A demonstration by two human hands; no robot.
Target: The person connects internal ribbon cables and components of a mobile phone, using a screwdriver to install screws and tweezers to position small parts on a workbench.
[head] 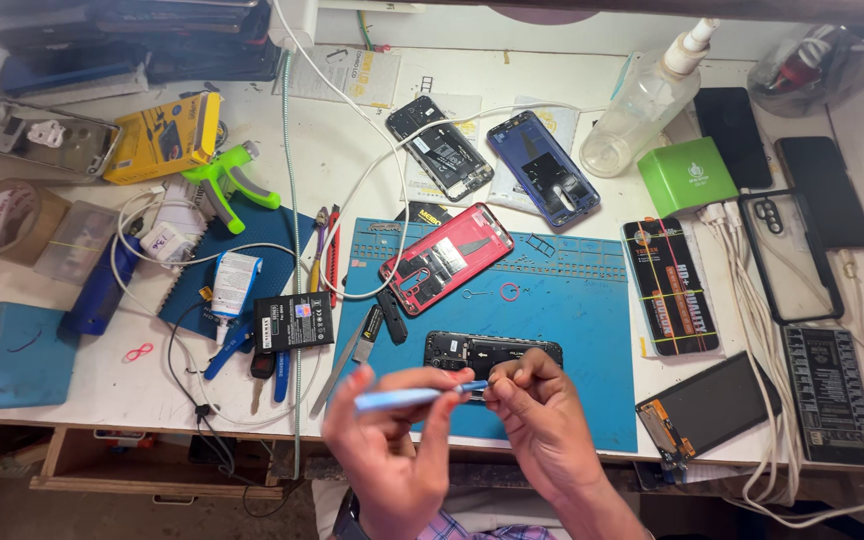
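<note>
At the far left a roll of brown tape [0,217] sits partly cut off by the frame edge, with an opened silver phone frame [44,137] above it and a yellow box [162,137] beside that. A green-handled tool [229,182] lies near a tangle of white cable, and a black phone battery [293,322] rests on the bench by a small white tube [235,284]. On the blue work mat [572,300] lies a red phone shell [445,259], back removed. Low in the middle, the left hand [392,450] curls its fingers around a light blue pry tool [407,398], whose handle is blurred; its thin tip meets the right hand [542,420], whose thumb and forefinger pinch narrowly at that tip. Whether something tiny is held in that pinch cannot be made out. Just behind both hands a black opened phone [492,351] lies on the mat, its near edge hidden by the knuckles. Further back are two more opened phones, one black [441,146] and one blue [542,168]. To the right stand a clear spray bottle [649,100] and a green box [687,175]; a dark screen panel [709,408] overhangs the bench edge, and white cables trail out of frame.
</note>
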